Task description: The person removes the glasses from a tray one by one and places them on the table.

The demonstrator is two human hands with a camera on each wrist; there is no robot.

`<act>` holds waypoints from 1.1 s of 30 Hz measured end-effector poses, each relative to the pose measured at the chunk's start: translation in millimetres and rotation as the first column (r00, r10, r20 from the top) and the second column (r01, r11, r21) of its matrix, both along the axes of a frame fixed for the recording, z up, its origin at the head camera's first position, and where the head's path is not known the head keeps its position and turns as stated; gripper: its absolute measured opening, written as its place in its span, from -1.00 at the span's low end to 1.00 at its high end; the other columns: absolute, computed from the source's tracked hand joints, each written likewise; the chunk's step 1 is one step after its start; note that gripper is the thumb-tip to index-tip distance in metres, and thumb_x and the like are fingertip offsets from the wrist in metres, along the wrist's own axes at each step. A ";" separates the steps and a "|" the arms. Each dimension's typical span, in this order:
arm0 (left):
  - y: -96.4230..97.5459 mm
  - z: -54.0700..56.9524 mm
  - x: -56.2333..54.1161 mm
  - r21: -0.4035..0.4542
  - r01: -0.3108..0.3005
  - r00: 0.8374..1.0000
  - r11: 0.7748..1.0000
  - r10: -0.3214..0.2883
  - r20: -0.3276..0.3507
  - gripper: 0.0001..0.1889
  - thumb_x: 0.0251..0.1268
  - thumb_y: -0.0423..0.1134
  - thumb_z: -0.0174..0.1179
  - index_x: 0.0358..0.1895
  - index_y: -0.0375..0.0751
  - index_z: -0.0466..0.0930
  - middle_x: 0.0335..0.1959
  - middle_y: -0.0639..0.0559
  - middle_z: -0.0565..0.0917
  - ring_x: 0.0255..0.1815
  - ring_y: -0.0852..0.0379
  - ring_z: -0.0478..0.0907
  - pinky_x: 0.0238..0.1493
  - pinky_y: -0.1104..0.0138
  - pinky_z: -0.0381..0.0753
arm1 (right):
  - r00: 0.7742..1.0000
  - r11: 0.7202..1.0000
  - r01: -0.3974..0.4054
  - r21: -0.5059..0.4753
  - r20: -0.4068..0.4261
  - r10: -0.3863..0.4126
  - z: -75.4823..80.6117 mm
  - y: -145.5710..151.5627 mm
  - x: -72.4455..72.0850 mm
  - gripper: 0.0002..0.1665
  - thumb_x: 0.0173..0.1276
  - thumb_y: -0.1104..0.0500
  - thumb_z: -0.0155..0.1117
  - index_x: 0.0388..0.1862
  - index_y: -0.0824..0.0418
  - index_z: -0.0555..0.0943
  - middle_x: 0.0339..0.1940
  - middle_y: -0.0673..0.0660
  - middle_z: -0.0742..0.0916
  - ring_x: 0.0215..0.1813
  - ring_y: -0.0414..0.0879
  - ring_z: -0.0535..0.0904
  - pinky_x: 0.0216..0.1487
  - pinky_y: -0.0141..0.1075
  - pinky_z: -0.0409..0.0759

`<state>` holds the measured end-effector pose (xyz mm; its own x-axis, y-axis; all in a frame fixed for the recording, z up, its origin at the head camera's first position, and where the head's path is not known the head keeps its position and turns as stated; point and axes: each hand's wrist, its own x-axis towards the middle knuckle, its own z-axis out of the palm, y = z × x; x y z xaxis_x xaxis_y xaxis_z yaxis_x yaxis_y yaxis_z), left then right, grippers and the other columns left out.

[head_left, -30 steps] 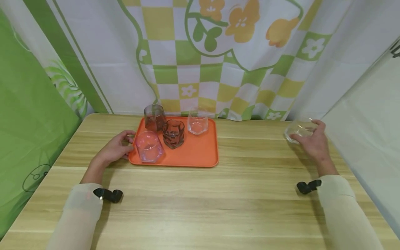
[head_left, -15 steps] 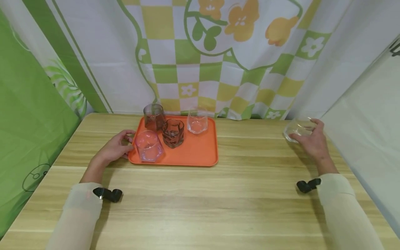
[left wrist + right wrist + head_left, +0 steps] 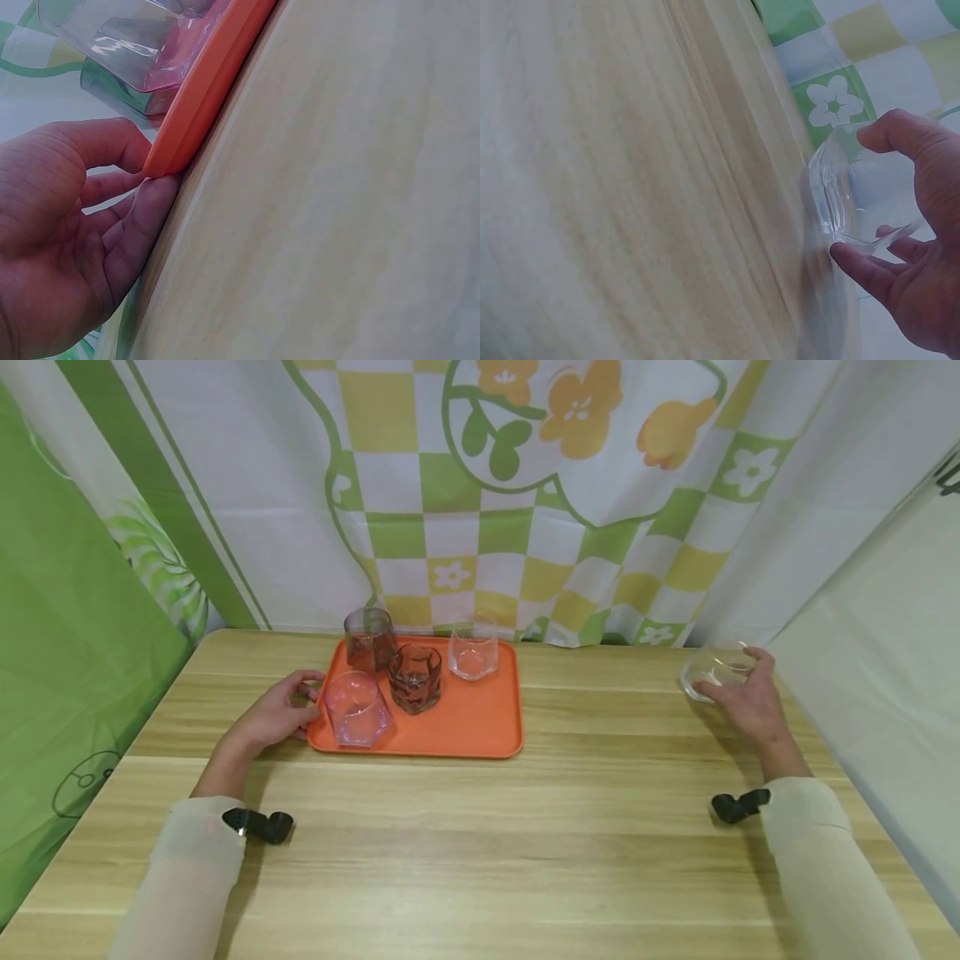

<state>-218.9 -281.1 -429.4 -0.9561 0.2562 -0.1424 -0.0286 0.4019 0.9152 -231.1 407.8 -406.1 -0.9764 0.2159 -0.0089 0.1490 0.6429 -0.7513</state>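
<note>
My left hand (image 3: 273,718) grips the left edge of an orange tray (image 3: 480,718). In the left wrist view its fingertips lie above and below the tray's rim (image 3: 184,135). Four-sided arrangement aside, the tray bears a pink glass (image 3: 358,722) closest to this hand, a smoky grey glass (image 3: 369,639) behind it, a dark brown faceted glass (image 3: 416,681) and a clear glass (image 3: 474,652). Far to the right, my right hand (image 3: 753,706) holds another clear glass (image 3: 847,195), thumb on one side and fingers on the other. That glass is upright at the table's back right.
The wooden table (image 3: 480,843) spreads in front of the tray and between the hands. A checked, flowered curtain (image 3: 525,527) hangs right behind its back edge. Green cloth (image 3: 75,652) borders the left side and pale cloth (image 3: 892,610) the right.
</note>
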 end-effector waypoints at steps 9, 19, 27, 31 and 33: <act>-0.2 1.4 0.7 -0.011 -0.006 1.000 1.000 0.006 0.001 -0.33 0.38 -0.54 0.06 0.52 -0.45 0.07 0.08 -0.35 0.31 -0.35 0.04 0.59 -0.41 0.24 0.73 | 0.999 0.999 0.007 -0.046 -0.033 -0.009 1.3 -3.0 0.9 0.33 0.40 -0.07 0.41 0.65 0.20 -0.39 0.55 0.60 0.09 0.47 0.56 0.10 0.44 0.35 0.10; -1.0 -1.1 0.9 0.012 0.001 1.000 1.000 -0.001 -0.011 -0.33 0.38 -0.55 0.08 0.52 -0.47 0.07 0.07 -0.36 0.32 -0.37 0.06 0.59 -0.43 0.24 0.72 | 0.958 0.992 0.120 -0.047 -0.258 -0.128 11.3 -16.2 5.8 0.15 0.35 0.05 0.43 0.66 0.25 -0.10 0.58 0.41 0.15 0.58 0.28 0.04 0.57 0.03 0.01; -2.8 -3.1 0.5 0.041 0.007 1.000 0.999 -0.006 -0.007 -0.33 0.40 -0.55 0.08 0.52 -0.48 0.04 0.07 -0.36 0.32 -0.39 0.08 0.59 -0.44 0.26 0.72 | 0.909 0.998 0.057 0.014 -0.415 -0.046 27.8 -45.4 12.2 0.00 0.30 0.18 0.41 0.61 0.29 0.12 0.54 0.30 0.24 0.52 0.18 0.12 0.52 -0.07 0.09; -3.3 -3.2 0.5 0.054 0.008 1.000 0.999 -0.008 -0.010 -0.32 0.38 -0.56 0.09 0.51 -0.49 0.04 0.06 -0.36 0.32 -0.41 0.10 0.59 -0.44 0.27 0.71 | 0.918 1.000 -0.024 0.004 -0.397 0.023 33.2 -66.2 13.5 -0.02 0.33 0.18 0.41 0.61 0.29 0.13 0.53 0.32 0.25 0.46 0.27 0.18 0.46 0.08 0.22; -2.7 -2.5 0.7 0.052 0.011 1.000 0.999 -0.010 -0.015 -0.32 0.38 -0.56 0.09 0.51 -0.49 0.05 0.05 -0.36 0.32 -0.41 0.10 0.59 -0.45 0.27 0.71 | 0.920 0.997 -0.069 0.016 -0.387 0.070 33.5 -76.7 12.3 -0.02 0.33 0.20 0.43 0.60 0.33 0.14 0.51 0.35 0.27 0.43 0.30 0.23 0.41 0.14 0.29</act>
<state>-218.1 -283.8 -431.9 -0.9552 0.2728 -0.1148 -0.0113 0.3538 0.9352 -218.8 331.0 -372.6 -0.9161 0.1472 0.3729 -0.1980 0.6427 -0.7401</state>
